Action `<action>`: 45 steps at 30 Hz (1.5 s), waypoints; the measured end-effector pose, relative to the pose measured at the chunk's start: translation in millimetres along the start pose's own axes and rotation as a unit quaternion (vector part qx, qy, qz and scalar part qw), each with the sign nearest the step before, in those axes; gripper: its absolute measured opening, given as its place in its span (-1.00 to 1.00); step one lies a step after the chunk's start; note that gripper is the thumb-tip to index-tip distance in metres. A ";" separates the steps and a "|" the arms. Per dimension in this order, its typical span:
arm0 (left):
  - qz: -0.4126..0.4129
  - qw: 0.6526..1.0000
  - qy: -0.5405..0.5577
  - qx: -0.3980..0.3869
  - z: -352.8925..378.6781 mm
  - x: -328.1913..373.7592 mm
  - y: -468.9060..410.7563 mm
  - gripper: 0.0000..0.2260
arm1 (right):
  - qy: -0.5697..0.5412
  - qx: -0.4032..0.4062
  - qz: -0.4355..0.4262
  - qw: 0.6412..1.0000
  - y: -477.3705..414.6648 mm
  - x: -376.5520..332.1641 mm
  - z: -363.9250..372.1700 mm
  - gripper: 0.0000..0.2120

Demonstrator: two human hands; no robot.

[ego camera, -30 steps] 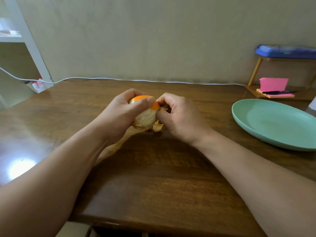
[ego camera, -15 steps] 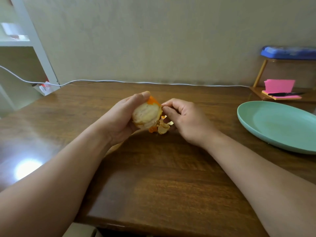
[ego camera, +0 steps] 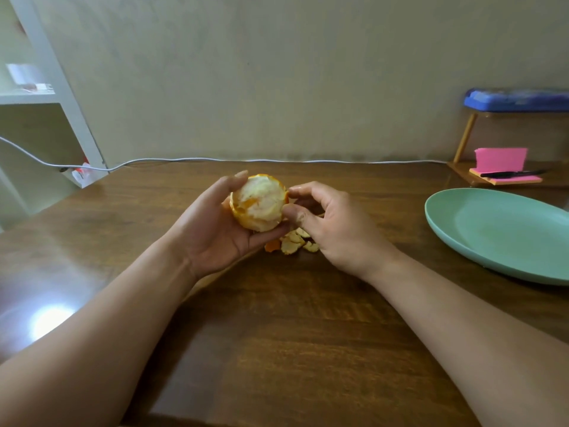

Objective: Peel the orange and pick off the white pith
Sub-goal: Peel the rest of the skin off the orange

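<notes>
My left hand cradles the orange above the middle of the wooden table. The side facing me is peeled and covered in pale white pith, with orange peel left along its left and far rim. My right hand sits just right of the fruit, thumb and forefinger touching its right edge; whether they pinch peel is hidden. Several torn peel pieces lie on the table below the fruit, between both hands.
A large green plate rests at the right. Behind it a small wooden stand holds pink sticky notes, a black pen and a blue box on top. A white cable runs along the wall; white shelving stands left.
My left hand has turned the orange so its peeled, pith-covered side faces me and lifted it slightly. More peel pieces now lie on the table. My right hand has returned to the fruit's edge.
</notes>
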State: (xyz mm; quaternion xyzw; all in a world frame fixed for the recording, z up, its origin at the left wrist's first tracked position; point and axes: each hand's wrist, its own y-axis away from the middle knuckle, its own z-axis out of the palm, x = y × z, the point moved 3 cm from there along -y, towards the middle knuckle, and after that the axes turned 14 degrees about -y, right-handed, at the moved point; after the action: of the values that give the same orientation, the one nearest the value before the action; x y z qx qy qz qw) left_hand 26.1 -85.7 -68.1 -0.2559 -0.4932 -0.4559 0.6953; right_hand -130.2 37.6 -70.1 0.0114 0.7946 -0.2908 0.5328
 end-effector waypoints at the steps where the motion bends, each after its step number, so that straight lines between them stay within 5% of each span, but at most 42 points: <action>1: -0.001 1.000 -0.011 0.001 0.0 -0.7 -0.5 -0.40 | -0.006 0.005 0.008 1.000 -0.1 0.0 -1.5 -0.69; 16: -0.010 0.996 -0.084 0.042 6.4 -2.5 1.6 -0.49 | 0.065 -0.038 0.044 0.996 1.9 -4.8 -6.5 -0.67; 22: 0.016 0.995 -0.090 0.037 10.2 -1.2 2.6 -0.44 | 0.064 -0.054 0.056 0.995 5.5 -7.1 0.8 -0.52; 35: 0.024 0.989 -0.128 0.067 18.7 -5.7 1.4 -0.53 | 0.059 0.014 0.058 0.996 2.5 -7.3 -1.8 -0.85; 45: 0.018 0.993 -0.094 0.065 14.9 -1.3 4.6 -0.47 | 0.026 -0.054 0.049 0.997 4.8 -7.8 -1.5 -0.60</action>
State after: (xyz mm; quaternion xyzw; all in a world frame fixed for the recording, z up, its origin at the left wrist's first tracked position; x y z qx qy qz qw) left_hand 23.4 -71.1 -63.2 -0.2606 -0.5800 -0.3846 0.6691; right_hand -126.4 44.6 -65.2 0.0289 0.8210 -0.2205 0.5258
